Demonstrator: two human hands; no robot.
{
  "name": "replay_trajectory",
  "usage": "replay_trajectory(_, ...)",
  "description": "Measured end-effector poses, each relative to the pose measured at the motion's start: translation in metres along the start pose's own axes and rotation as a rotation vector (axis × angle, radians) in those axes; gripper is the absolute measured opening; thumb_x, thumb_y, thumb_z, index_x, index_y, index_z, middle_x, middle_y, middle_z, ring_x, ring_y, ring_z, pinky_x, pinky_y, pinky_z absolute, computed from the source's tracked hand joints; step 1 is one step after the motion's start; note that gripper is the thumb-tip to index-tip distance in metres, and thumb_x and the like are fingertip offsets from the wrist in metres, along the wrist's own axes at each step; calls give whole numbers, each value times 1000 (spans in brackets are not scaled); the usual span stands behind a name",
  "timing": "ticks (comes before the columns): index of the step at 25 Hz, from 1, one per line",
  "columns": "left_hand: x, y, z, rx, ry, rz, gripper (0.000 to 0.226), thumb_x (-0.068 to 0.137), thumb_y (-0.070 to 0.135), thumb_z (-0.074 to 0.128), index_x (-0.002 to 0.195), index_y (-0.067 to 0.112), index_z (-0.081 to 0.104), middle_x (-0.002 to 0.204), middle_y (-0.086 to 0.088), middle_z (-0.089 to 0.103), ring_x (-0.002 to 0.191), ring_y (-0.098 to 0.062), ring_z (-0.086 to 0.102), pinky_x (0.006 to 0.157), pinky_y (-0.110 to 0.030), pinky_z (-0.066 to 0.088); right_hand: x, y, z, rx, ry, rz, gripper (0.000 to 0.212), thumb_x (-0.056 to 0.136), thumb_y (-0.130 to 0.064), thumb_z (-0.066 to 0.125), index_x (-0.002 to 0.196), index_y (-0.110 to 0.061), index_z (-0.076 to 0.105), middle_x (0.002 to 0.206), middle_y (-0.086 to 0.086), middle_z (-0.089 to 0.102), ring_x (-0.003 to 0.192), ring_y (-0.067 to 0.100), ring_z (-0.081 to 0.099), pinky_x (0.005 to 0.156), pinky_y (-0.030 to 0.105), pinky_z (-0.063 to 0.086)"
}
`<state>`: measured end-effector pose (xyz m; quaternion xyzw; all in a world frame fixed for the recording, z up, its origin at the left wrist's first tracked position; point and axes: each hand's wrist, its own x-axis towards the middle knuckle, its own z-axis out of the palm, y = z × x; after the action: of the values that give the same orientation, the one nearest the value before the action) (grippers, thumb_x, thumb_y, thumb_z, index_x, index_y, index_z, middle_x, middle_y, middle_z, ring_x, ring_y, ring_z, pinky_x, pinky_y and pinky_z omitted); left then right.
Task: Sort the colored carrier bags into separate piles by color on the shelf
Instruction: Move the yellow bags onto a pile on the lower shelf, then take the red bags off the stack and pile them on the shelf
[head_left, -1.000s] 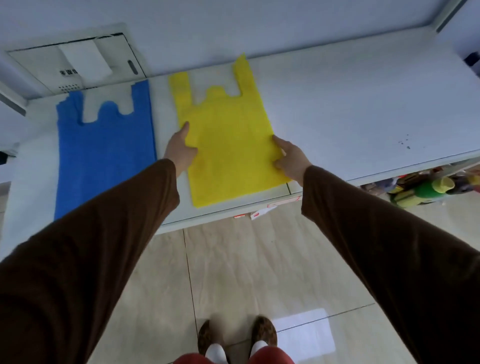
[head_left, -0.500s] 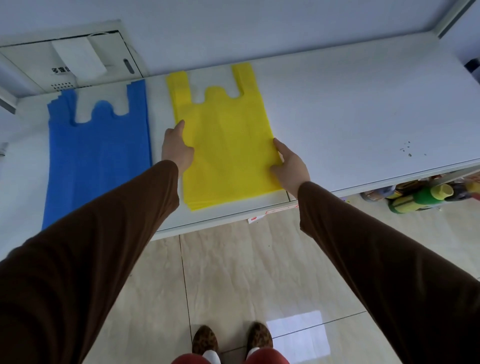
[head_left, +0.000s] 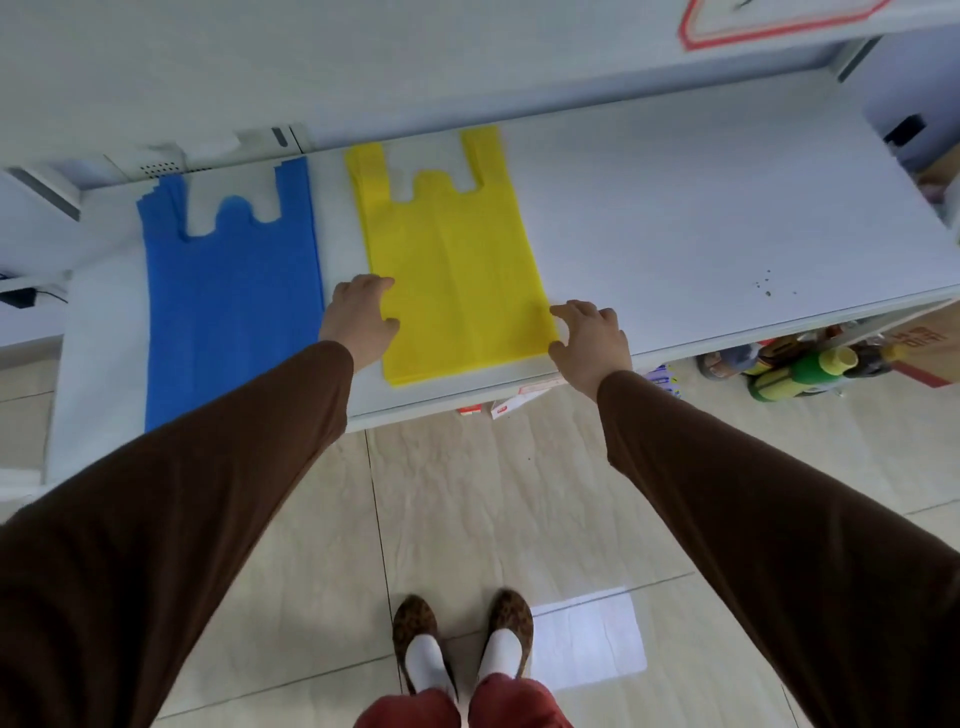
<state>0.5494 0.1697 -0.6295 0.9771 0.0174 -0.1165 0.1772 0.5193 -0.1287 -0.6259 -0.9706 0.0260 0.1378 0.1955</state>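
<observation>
A pile of yellow carrier bags (head_left: 457, 260) lies flat on the white shelf (head_left: 701, 218), handles toward the wall. To its left lies a pile of blue carrier bags (head_left: 228, 291), also flat. My left hand (head_left: 361, 317) rests at the yellow pile's lower left edge, fingers bent onto the bag. At the pile's lower right corner, my right hand (head_left: 589, 338) has its fingers spread and its fingertips touch the edge. Neither hand grips a bag.
The shelf's front edge (head_left: 675, 358) runs just below my hands. Bottles (head_left: 800, 371) and a cardboard box (head_left: 919, 348) sit under the shelf at the right. Small paper tags (head_left: 514, 405) hang below the edge. My feet (head_left: 462, 644) stand on the tiled floor.
Both hands have slid down along the sides of the yellow pile toward its lower corners. The yellow pile now lies straighter, and the view has pulled back and tilted up.
</observation>
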Motion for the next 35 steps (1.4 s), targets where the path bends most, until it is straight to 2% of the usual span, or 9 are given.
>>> replay_trajectory(4,-78,31,-40,1,-29,111,56,92,21,56,145,17,39,152,-7,35,136,-30,34,111,-45,33,-70,-1,-50,-11,-3,-5,53,86,-21,54,138,-27,48,144,-1,46,129,29,38,99,42,36)
replay_trajectory(9,-182,95,-113,-35,9,235,54,93,23,55,145,21,39,153,-2,34,137,-27,33,111,-44,32,-171,-16,-131,-5,118,-87,49,88,-21,54,136,-28,50,140,-1,51,125,29,42,99,44,35)
replay_trajectory(15,-296,159,-210,-104,160,351,51,93,26,56,142,22,42,150,2,38,137,-22,32,113,-40,31,-280,-52,-230,1,276,-244,45,89,-24,53,134,-29,52,136,-1,55,122,29,47,94,42,36)
replay_trajectory(18,-321,176,-252,-120,238,395,48,93,26,56,140,23,44,148,3,39,137,-20,31,113,-38,30,-303,-70,-274,-10,360,-308,44,90,-25,52,134,-29,51,136,-2,55,122,28,47,94,42,37)
replay_trajectory(23,-299,194,-307,-92,350,432,47,92,25,56,138,22,46,145,1,43,134,-21,35,111,-32,29,-282,-92,-335,13,448,-344,45,88,-25,55,133,-27,52,132,2,57,118,30,48,94,42,39)
replay_trajectory(28,-220,208,-353,-72,400,411,48,92,25,56,138,19,46,143,-5,45,131,-24,39,110,-35,31,-202,-108,-383,54,489,-349,47,86,-19,57,132,-17,54,127,9,61,113,34,51,96,41,42)
replay_trajectory(31,-161,209,-367,-97,359,284,53,91,29,58,140,19,43,139,-10,47,126,-27,46,107,-37,36,-146,-117,-400,49,415,-289,50,86,-19,57,135,-11,52,128,15,60,116,36,53,100,40,41)
replay_trajectory(35,-102,203,-372,-136,216,31,67,88,35,62,146,18,34,140,-17,45,121,-31,51,103,-40,42,-88,-133,-405,-71,243,-154,50,90,-30,53,134,-5,45,126,21,59,113,38,56,94,41,47)
